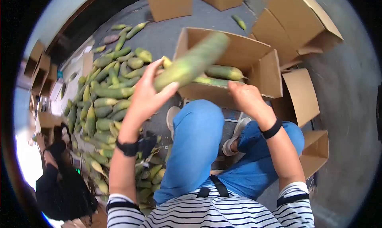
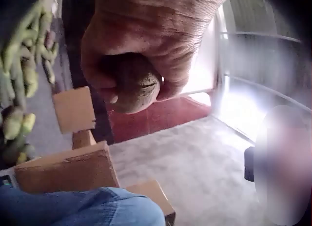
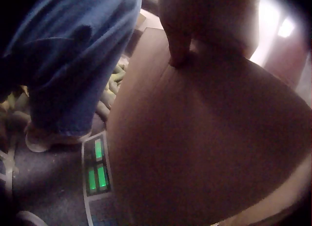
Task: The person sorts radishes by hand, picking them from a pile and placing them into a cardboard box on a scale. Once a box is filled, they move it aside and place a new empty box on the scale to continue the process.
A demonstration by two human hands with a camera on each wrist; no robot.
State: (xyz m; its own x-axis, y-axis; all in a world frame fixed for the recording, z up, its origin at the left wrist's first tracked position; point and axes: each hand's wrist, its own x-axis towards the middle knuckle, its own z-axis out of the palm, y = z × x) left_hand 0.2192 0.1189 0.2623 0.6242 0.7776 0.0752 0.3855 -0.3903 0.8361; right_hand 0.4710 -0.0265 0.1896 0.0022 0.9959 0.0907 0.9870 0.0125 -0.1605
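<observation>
In the head view the left hand [image 1: 149, 94] grips one end of a large green-yellow vegetable [image 1: 195, 61], slanted over the near left part of an open cardboard box [image 1: 268, 69]. The left wrist view shows the left hand [image 2: 141, 35] with fingers and thumb round the vegetable's rounded end [image 2: 139, 92]. The right hand [image 1: 248, 100] holds the box's near edge; in the right wrist view its fingers [image 3: 180, 52] bend over the top of the cardboard wall [image 3: 195, 138]. Inside the box lie green vegetables [image 1: 225, 72].
A large pile of similar vegetables [image 1: 105, 102] covers the floor at the left. More cardboard boxes stand behind [image 1: 171, 5] and at the right [image 1: 294, 25]. A scale with a lit green display [image 3: 100, 170] is beside the box. Another person [image 1: 63, 184] is at the far left.
</observation>
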